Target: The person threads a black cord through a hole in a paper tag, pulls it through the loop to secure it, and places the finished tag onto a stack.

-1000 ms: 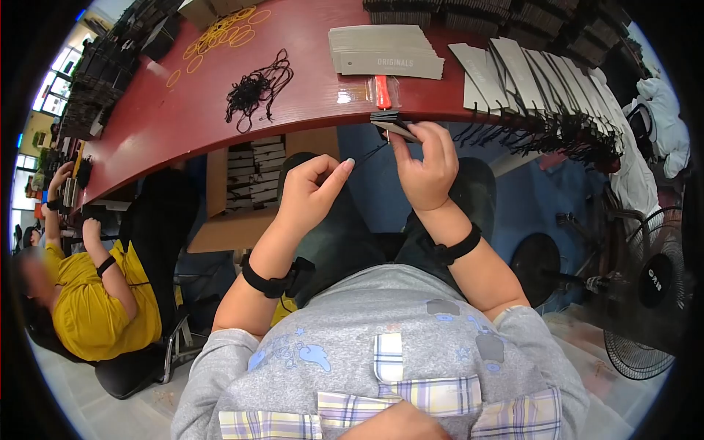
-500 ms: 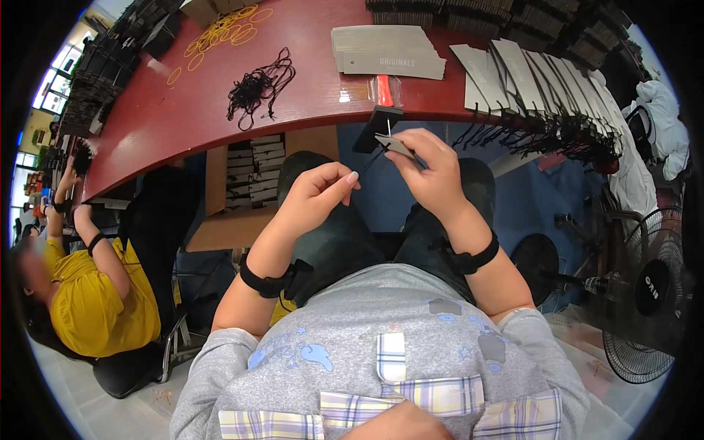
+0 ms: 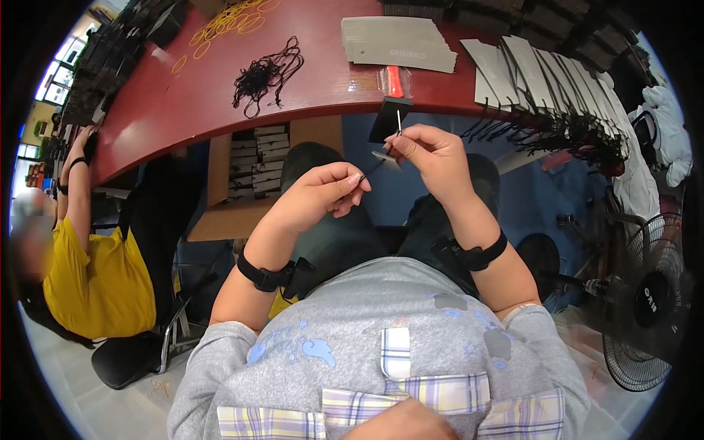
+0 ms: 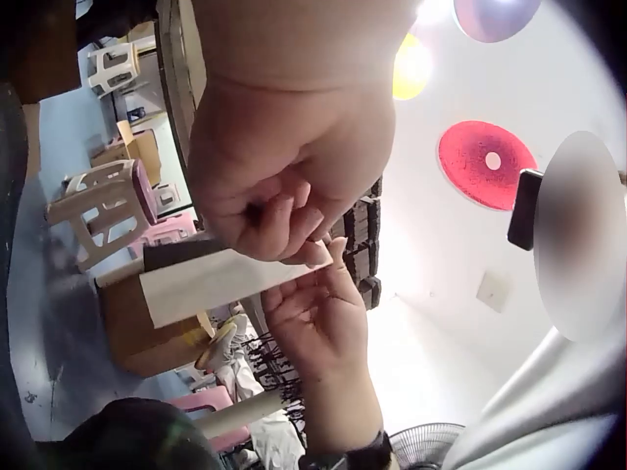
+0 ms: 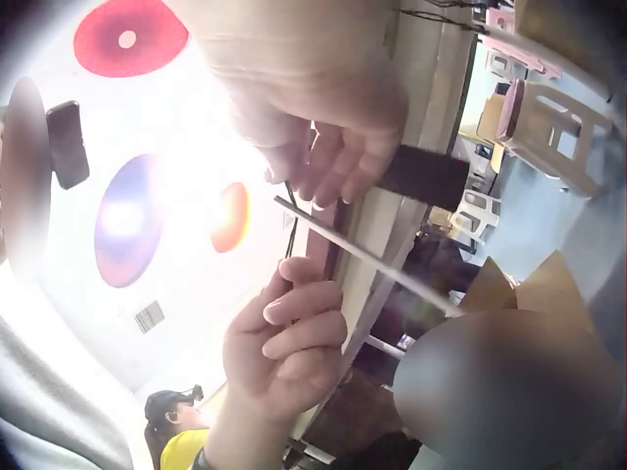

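In the head view my left hand (image 3: 319,192) pinches one end of a thin black cord (image 5: 291,240) between thumb and forefinger. My right hand (image 3: 434,158) pinches the cord farther along, fingertips right by the tip of a thin metal shaft (image 3: 399,121). That shaft belongs to a red-handled tool (image 3: 394,82) lying at the table edge. Between my hands hangs a grey card tag (image 3: 386,159); its pale face (image 4: 230,284) shows in the left wrist view. A black flat piece (image 3: 381,128) sticks out past the table edge under the shaft.
On the red table (image 3: 323,81) lie a black cord tangle (image 3: 264,77), yellow rubber bands (image 3: 231,26), a stack of grey tags (image 3: 400,42) and corded tags (image 3: 506,66). A cardboard box (image 3: 227,220) stands below. A person in yellow (image 3: 103,279) sits left; a fan (image 3: 649,293) stands right.
The grey tag has come away from the metal shaft toward me and hangs lower, blurred. My right hand has drawn slightly right and back; my left hand has shifted right. The seated person's arms have moved.
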Demonstrator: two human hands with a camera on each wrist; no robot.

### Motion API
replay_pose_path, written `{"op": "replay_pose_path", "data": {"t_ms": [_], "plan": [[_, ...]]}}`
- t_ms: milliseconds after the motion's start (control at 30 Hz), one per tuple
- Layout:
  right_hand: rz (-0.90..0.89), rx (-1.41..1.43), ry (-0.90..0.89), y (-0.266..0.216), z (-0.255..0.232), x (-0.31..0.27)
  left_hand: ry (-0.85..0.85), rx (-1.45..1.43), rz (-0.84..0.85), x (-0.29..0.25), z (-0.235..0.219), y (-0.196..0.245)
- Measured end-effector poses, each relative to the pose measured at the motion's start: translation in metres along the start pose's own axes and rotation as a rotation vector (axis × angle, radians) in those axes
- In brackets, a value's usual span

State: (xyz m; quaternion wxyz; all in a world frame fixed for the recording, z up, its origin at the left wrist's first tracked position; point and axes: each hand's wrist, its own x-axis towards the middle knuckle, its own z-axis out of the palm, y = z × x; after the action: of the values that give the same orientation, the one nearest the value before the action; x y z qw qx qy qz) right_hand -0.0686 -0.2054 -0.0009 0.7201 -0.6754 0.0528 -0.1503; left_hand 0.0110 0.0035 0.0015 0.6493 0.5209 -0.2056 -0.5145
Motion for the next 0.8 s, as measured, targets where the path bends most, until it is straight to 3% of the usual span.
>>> {"op": "replay_pose_path", "data": {"t_ms": [100, 300, 400, 533, 700, 733, 800], "plan": [[-0.081, -0.048, 0.072, 0.007, -0.002, -0.001, 0.026, -0.046, 0.000, -0.001, -0.004, -0.006], [-0.109, 0.232, 0.046, 0.006, -0.006, -0.001, 0.115, -0.095, 0.007, 0.000, -0.009, -0.011], [0.067, 0.727, -0.144, -0.005, -0.015, 0.001, 0.104, -0.157, 0.056, -0.002, -0.009, -0.011], [0.133, 1.025, -0.294, -0.007, -0.023, 0.002, 0.069, -0.132, 0.087, -0.004, -0.009, -0.010], [0.071, 1.068, -0.481, 0.002, -0.035, 0.003, 0.139, 0.083, 0.144, -0.009, -0.001, 0.000], [0.052, 1.048, -0.503, 0.004, -0.036, 0.002, 0.142, 0.165, 0.219, -0.010, 0.001, 0.001], [0.079, 0.793, -0.361, -0.001, -0.033, -0.003, 0.147, 0.329, 0.369, -0.012, 0.007, 0.006]]}}
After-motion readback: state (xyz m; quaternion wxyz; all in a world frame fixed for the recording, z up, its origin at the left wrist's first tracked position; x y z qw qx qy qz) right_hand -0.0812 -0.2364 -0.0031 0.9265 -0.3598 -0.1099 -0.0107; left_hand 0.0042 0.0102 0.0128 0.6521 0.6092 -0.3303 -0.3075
